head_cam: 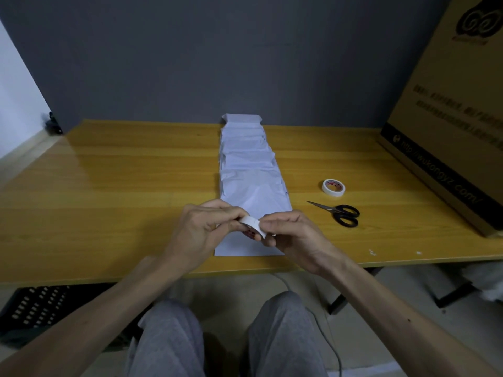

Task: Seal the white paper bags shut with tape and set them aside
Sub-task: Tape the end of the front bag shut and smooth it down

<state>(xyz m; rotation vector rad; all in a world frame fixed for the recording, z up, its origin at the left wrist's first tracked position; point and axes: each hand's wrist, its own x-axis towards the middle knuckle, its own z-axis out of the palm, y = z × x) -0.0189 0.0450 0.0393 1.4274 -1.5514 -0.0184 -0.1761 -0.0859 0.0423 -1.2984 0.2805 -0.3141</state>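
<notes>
Several white paper bags point(249, 170) lie overlapped in a row running from the table's front edge to the wall. Just above the nearest bag, my left hand point(202, 229) grips a white roll of tape point(251, 227). My right hand point(291, 235) pinches the roll's outer edge from the right side. Both hands hover over the front part of the table. A second white tape roll point(333, 187) lies flat to the right of the bags.
Black-handled scissors point(339, 213) lie on the wooden table point(109, 186) right of the bags. A large cardboard box point(457, 110) stands at the right edge. A dark crate point(32, 308) sits under the table at left. My knees are below the front edge.
</notes>
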